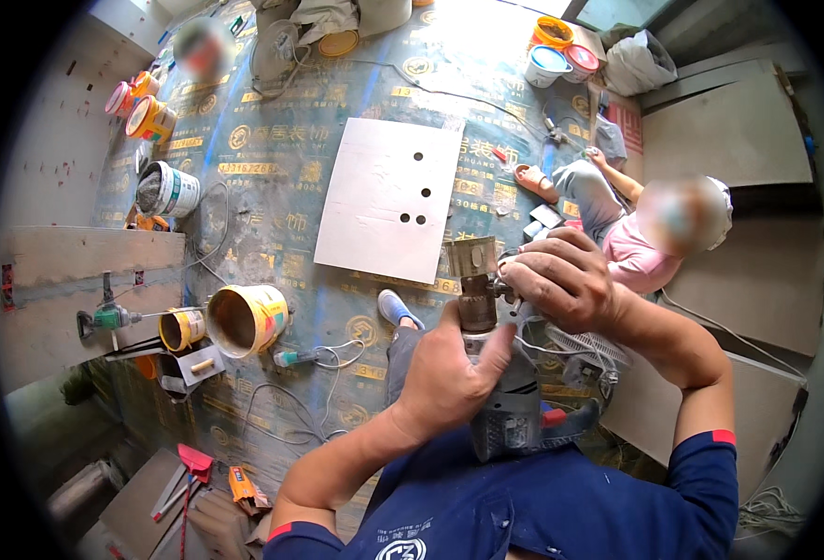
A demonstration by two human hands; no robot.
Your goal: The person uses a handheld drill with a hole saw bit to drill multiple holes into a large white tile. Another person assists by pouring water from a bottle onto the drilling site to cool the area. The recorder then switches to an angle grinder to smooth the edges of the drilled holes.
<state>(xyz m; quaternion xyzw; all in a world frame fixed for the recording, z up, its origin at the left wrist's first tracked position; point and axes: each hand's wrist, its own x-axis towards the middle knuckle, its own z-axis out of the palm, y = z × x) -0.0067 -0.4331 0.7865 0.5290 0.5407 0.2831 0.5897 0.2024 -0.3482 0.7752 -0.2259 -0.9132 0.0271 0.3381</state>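
Observation:
A grey electric drill [510, 411] rests upright against my front, with a metal hole saw [471, 256] fitted in its chuck [476, 303]. My left hand [449, 373] is wrapped round the drill just below the chuck. At the chuck's right side, my right hand [561, 285] pinches a small metal piece that looks like a chuck key [515, 306]; the fingers partly hide it. Beyond the hole saw, a large white tile [374, 191] with several round dark holes lies on the floor.
A person in pink [640, 257] sits at the right. Buckets [267, 313], a green drill [108, 317] on a board and loose cords stand or lie at the left. More buckets [550, 62] are at the back right. Large panels [725, 135] lean along the right.

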